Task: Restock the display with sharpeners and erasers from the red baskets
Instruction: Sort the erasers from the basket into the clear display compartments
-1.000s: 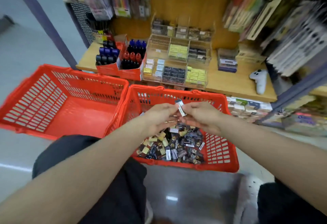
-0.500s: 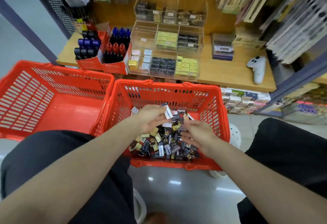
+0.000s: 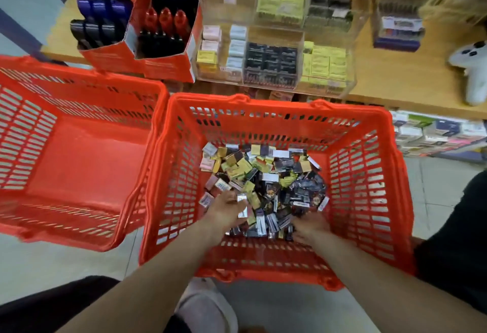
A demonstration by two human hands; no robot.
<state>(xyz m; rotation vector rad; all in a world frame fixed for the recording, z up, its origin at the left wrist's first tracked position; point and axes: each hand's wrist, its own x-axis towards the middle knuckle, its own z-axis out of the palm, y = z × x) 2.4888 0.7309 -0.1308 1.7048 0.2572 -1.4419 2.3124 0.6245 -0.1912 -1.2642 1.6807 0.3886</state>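
You had two baskets: the left basket point(image 3: 79, 159) bare, the right basket point(image 3: 369, 174) holding packets point(image 3: 263, 174). Your left hand point(image 3: 226, 213) gripped some packets. Your right hand point(image 3: 309, 226) lay in the pile, grip unclear.

Both my arms reach forward and down. My left hand point(image 3: 226, 210) has curled fingers. My right hand point(image 3: 311, 226) points down, and its fingers are too blurry to tell.

Stationery shop, wooden shelf point(image 3: 395, 74) far with clear display bins point(image 3: 274, 51) of boxed erasers, marker boxes point(image 3: 147, 29) far left, red baskets point(image 3: 168, 111) near on floor
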